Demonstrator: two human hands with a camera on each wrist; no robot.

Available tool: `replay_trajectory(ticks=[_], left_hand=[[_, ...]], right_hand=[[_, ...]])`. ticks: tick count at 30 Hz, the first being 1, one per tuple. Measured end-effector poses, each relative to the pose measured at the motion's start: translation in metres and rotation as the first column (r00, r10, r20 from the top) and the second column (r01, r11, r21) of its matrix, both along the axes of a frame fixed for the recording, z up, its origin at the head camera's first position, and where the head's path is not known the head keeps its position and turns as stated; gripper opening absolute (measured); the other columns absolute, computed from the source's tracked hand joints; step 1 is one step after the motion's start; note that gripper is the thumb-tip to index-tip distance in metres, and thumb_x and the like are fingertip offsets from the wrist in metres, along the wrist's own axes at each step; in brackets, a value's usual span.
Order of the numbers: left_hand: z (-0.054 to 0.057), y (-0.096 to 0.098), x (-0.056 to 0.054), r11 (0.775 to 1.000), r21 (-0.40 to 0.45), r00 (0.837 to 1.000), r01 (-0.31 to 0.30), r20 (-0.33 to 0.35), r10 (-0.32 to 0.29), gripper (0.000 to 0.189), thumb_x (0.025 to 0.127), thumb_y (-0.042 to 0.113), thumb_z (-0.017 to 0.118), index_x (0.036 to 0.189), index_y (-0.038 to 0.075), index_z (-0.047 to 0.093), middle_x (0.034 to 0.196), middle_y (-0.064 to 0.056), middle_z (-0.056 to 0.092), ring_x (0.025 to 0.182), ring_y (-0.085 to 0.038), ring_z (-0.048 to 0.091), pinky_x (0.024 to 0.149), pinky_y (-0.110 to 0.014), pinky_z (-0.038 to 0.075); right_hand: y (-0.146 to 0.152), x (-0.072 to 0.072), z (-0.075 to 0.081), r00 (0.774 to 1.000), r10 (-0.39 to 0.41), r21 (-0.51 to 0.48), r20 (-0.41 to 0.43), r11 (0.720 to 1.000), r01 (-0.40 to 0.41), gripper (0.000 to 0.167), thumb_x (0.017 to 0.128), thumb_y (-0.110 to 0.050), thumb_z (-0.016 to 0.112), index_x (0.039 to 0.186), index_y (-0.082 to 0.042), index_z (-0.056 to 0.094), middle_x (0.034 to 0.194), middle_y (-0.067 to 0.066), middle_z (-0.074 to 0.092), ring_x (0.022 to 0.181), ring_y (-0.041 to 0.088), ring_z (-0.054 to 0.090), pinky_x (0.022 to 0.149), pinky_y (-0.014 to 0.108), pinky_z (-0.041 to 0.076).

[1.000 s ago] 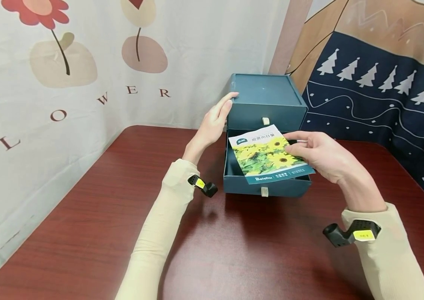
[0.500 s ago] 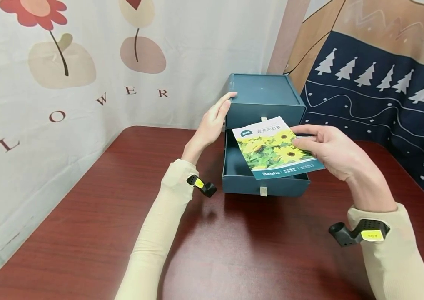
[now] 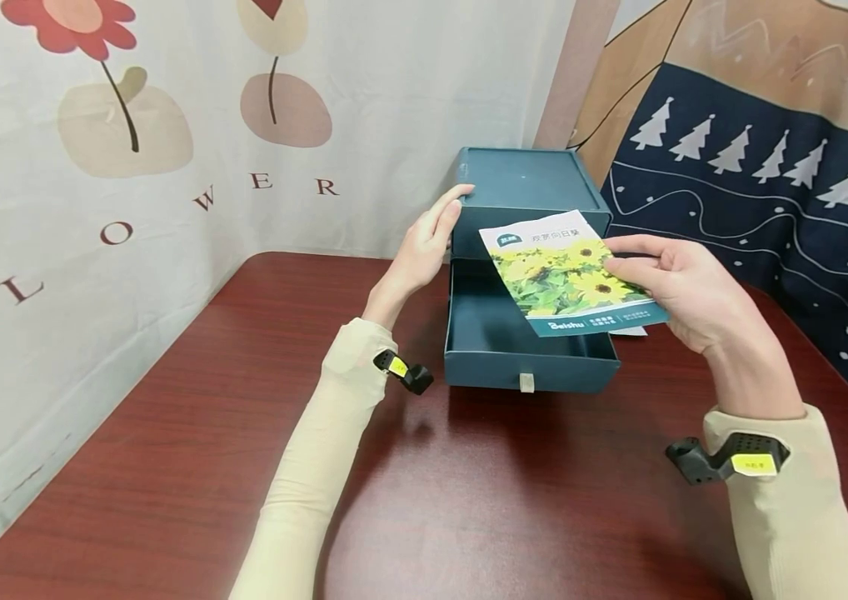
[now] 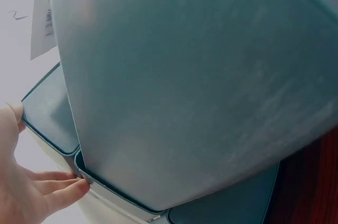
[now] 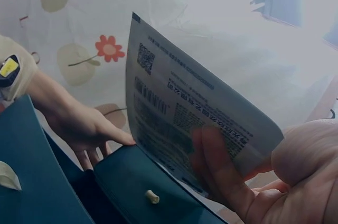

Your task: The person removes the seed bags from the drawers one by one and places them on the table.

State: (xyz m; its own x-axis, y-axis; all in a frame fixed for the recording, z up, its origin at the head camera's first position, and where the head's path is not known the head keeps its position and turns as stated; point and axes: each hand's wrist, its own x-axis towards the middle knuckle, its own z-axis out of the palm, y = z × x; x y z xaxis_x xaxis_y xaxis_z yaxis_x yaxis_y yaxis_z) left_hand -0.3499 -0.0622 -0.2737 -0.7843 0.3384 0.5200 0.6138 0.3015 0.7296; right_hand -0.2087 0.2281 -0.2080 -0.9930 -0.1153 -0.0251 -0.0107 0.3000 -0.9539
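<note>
Pinches the flower packet [image 3: 555,271] by its right edge in the right hand [image 3: 694,292], over the right part of the pulled-out drawer [image 3: 491,368]. Rests the left hand [image 3: 418,248], almost straight, on the left of the blue box [image 3: 529,179].

Packet [image 3: 574,275]: "Beishu" and "向日葵" on the front, QR code [image 5: 146,58] and barcode [image 5: 150,94] on the back. Curtain [image 3: 409,92]: letters "L O W E R".

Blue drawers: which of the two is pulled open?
The lower drawer, jutting forward with its inside showing, beneath the sunflower packet that the right hand pinches. The upper drawer, by contrast, is shut.
</note>
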Motion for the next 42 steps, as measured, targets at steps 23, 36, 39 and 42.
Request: replay_trajectory(ticks=[23,36,39,42], left_hand=[[0.001,0.001,0.002,1.0,0.003,1.0,0.019,-0.008,-0.019,0.048,0.111,0.043,0.031,0.154,0.025,0.042,0.075,-0.008,0.037,0.067,-0.025,0.042,0.073,-0.033,0.038],[0.001,0.0,0.003,1.0,0.002,1.0,0.023,0.004,-0.023,0.049,0.111,0.043,0.03,0.155,0.025,0.041,0.084,-0.007,0.039,0.074,-0.023,0.045,0.079,-0.034,0.038],[0.001,0.0,0.003,1.0,0.002,1.0,0.02,0.007,-0.02,0.048,0.112,0.042,0.03,0.155,0.026,0.042,0.084,-0.008,0.039,0.078,-0.023,0.047,0.08,-0.034,0.039],[0.0,0.0,0.003,1.0,0.005,1.0,0.021,0.006,-0.021,0.048,0.112,0.042,0.03,0.155,0.026,0.042,0.083,-0.007,0.039,0.08,-0.021,0.048,0.079,-0.033,0.04]], right_hand=[[0.027,-0.006,-0.004,0.986,-0.157,-0.291,-0.059,0.947,0.133,0.012,0.092,-0.022,0.077,0.104,-0.019,0.077,0.093,-0.001,0.075,0.074,0.014,0.074,0.066,0.022,0.057],[0.039,-0.009,-0.005,0.972,-0.226,-0.349,-0.058,0.917,0.193,0.009,0.093,-0.019,0.075,0.102,-0.021,0.077,0.093,-0.004,0.073,0.072,0.012,0.073,0.065,0.02,0.056],[0.041,-0.01,-0.004,0.969,-0.243,-0.358,-0.051,0.91,0.21,0.012,0.093,-0.019,0.075,0.104,-0.021,0.077,0.094,-0.003,0.073,0.073,0.012,0.073,0.066,0.02,0.056],[0.045,-0.01,-0.004,0.966,-0.255,-0.382,-0.043,0.898,0.22,0.017,0.092,-0.019,0.076,0.108,-0.019,0.077,0.096,-0.002,0.073,0.075,0.012,0.073,0.067,0.02,0.056]])
